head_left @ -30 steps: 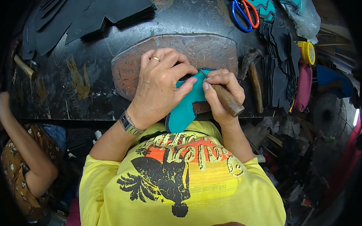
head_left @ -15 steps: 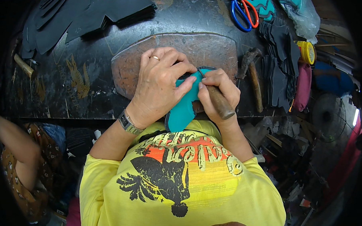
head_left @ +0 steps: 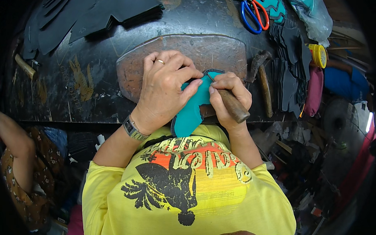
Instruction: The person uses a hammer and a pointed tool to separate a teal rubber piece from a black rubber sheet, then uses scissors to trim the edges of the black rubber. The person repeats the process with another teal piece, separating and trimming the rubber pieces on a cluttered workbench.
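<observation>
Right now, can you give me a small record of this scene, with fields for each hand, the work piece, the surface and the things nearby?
left hand: presses flat on the teal piece
right hand: grips a wooden-handled tool, tip at the piece's upper edge
teal piece: lies on a brown slab, lower end past the bench edge
bench: dark, worn
nearby: scissors, hammer, black cut pieces, yellow roll
other person: at far left

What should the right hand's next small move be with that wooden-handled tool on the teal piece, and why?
Probably draw the wooden-handled tool a little further along the edge of the teal piece. The right hand has its tip at the piece's upper edge, the left hand presses the piece flat on the brown slab, and much of that edge lies ahead.
</observation>
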The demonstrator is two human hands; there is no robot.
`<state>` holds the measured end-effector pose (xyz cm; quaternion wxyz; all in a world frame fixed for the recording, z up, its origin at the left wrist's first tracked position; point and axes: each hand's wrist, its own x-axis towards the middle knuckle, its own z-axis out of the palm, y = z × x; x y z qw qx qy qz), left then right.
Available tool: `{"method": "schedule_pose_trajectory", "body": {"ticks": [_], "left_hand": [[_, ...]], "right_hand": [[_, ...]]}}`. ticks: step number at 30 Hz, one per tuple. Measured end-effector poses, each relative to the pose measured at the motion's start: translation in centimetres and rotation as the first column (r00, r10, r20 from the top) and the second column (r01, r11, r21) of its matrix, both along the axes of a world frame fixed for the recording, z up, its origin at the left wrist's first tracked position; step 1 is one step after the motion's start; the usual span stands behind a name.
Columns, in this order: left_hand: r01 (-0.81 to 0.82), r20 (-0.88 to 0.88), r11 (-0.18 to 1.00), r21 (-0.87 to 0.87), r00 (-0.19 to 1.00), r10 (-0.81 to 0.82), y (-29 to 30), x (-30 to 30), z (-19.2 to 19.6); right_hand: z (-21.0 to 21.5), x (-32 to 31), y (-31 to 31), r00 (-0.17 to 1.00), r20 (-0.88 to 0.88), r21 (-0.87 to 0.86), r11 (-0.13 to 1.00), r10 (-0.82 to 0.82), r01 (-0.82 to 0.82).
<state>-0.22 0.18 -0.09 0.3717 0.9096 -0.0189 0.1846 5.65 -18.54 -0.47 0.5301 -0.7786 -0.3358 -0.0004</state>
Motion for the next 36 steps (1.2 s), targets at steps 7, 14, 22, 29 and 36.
{"method": "schedule_pose_trajectory", "body": {"ticks": [7, 14, 22, 29, 36], "left_hand": [[-0.006, 0.020, 1.000, -0.011, 1.000, 0.006, -0.03, 0.05, -0.16], [-0.010, 0.015, 1.000, -0.010, 1.000, 0.010, -0.07, 0.04, -0.17], [-0.018, 0.008, 1.000, -0.021, 1.000, 0.018, -0.04, 0.06, 0.10], [0.009, 0.021, 0.998, -0.062, 1.000, -0.007, 0.15, -0.23, -0.19], [0.017, 0.028, 0.999, -0.050, 0.999, -0.016, 0.23, -0.32, -0.46]], "right_hand": [[0.01, 0.37, -0.17, 0.997, -0.074, 0.094, 0.995, -0.018, 0.025], [0.02, 0.48, -0.08, 0.998, -0.069, 0.053, 0.999, -0.001, 0.005], [0.09, 0.37, -0.05, 0.998, -0.064, 0.021, 1.000, 0.006, -0.005], [-0.05, 0.40, 0.52, 0.987, 0.153, -0.035, 0.999, 0.046, -0.041], [0.05, 0.37, 0.09, 0.995, 0.042, 0.008, 0.996, 0.091, -0.092]]}}
